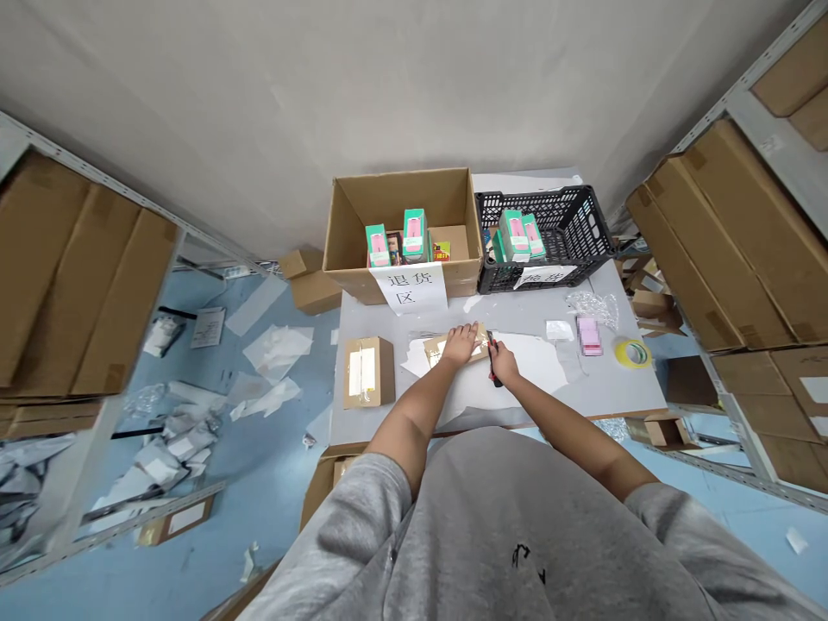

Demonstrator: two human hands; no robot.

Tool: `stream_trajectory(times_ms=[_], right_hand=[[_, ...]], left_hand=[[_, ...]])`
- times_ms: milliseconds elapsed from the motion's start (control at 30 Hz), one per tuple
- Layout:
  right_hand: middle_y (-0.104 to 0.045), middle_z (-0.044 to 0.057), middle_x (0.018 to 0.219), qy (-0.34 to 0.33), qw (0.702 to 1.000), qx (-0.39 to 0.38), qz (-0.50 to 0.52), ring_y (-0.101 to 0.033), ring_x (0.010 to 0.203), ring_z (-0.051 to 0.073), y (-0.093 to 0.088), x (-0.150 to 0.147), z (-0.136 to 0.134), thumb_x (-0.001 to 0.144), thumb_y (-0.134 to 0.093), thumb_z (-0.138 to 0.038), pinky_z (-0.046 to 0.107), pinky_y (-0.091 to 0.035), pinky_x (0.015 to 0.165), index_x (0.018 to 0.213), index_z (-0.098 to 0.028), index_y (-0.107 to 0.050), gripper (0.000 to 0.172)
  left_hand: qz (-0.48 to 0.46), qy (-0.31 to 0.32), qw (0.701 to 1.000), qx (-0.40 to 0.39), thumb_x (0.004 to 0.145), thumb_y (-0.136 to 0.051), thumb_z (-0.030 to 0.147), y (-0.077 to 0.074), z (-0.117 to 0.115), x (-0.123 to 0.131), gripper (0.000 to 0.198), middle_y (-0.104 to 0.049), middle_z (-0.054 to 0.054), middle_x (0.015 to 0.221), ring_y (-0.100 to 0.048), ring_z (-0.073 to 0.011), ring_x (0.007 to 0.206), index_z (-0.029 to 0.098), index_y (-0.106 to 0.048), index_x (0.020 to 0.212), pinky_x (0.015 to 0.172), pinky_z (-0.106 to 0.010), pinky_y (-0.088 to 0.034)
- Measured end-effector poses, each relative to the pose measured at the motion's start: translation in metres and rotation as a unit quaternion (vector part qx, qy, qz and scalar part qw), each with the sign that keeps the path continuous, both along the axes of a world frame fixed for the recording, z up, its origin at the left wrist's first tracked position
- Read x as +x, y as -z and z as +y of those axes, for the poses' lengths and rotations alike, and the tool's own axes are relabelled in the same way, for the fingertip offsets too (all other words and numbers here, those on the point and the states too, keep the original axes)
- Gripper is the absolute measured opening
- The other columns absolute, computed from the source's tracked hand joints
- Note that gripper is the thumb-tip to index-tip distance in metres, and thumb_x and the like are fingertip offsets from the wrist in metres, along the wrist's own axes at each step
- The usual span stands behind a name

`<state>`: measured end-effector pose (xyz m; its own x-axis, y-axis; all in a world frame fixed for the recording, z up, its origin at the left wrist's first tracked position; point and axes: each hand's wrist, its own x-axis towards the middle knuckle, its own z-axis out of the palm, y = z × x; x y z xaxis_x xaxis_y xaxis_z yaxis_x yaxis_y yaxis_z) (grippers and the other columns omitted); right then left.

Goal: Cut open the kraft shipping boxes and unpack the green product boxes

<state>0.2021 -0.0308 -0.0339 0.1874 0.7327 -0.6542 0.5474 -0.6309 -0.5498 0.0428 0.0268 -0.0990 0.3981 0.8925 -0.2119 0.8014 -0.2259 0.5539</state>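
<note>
A small brown cardboard box [438,347] lies on white paper sheeting [517,379] in the middle of the table. My left hand [461,343] rests on top of it with the fingers stretched out over the cardboard. In my right hand [504,362] is a box cutter [494,366], dark with red on it, gripped at the right end of the box. The cutter's tip is at the box's edge; how deep it goes I cannot tell.
A big open carton [401,280] and a black plastic crate [547,276] hold green-and-pink boxes at the back. Another cardboard box [368,373] stands left. Yellow tape [632,354], a pink package [588,336] and bubble wrap [593,307] lie right. Shelves flank both sides.
</note>
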Motion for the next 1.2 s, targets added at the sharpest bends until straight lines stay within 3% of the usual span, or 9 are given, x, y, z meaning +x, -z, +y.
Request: stream_trajectory(times_ms=[233,500,700,933,1200], right_hand=[[-0.068,-0.002,0.072,-0.026,0.999,-0.005,-0.02,-0.062,0.041,0.015,-0.001,0.002,0.005,0.122,-0.033,-0.04,0.023,-0.051,0.052,0.137,-0.021,-0.057,0.034],[-0.07,-0.002,0.077,-0.042,0.998,-0.014,-0.034,-0.06,0.04,0.013,-0.001,-0.001,0.002,0.122,-0.036,-0.05,0.023,-0.051,0.057,0.135,-0.023,-0.056,0.036],[-0.072,0.0,0.08,-0.045,0.998,-0.021,-0.039,-0.06,0.041,0.013,-0.005,-0.004,0.009,0.122,-0.034,-0.049,0.024,-0.053,0.058,0.135,-0.022,-0.056,0.037],[-0.065,-0.004,0.066,-0.032,0.999,-0.016,-0.002,-0.062,0.042,0.015,-0.005,0.0,-0.003,0.122,-0.033,-0.042,0.022,-0.05,0.052,0.133,-0.022,-0.056,0.032],[-0.068,-0.002,0.072,-0.023,0.999,-0.02,-0.009,-0.062,0.04,0.015,-0.005,-0.004,-0.002,0.122,-0.034,-0.047,0.023,-0.051,0.05,0.132,-0.022,-0.055,0.034]], left_hand=[[0.025,0.019,0.999,-0.023,0.113,-0.049,0.039,-0.001,0.011,0.001,0.066,-0.059,-0.027,0.158,-0.049,-0.039,0.152,0.012,-0.044,0.172,0.131,-0.05,-0.029],[0.003,0.027,0.998,-0.054,0.111,-0.053,0.037,0.001,0.019,-0.005,0.063,-0.059,-0.028,0.158,-0.053,-0.0376,0.152,0.012,-0.049,0.168,0.13,-0.048,-0.034],[-0.003,0.015,0.999,-0.045,0.112,-0.053,0.04,0.001,0.016,-0.007,0.061,-0.059,-0.026,0.158,-0.051,-0.0357,0.153,0.014,-0.05,0.167,0.13,-0.046,-0.036],[-0.01,0.001,0.999,-0.035,0.112,-0.057,0.04,0.003,0.01,-0.003,0.06,-0.062,-0.025,0.152,-0.052,-0.0372,0.151,0.016,-0.051,0.167,0.13,-0.048,-0.037],[-0.024,-0.02,0.999,-0.006,0.113,-0.055,0.042,0.004,0.004,0.0,0.057,-0.063,-0.024,0.146,-0.057,-0.0377,0.144,0.017,-0.055,0.164,0.129,-0.049,-0.037]])
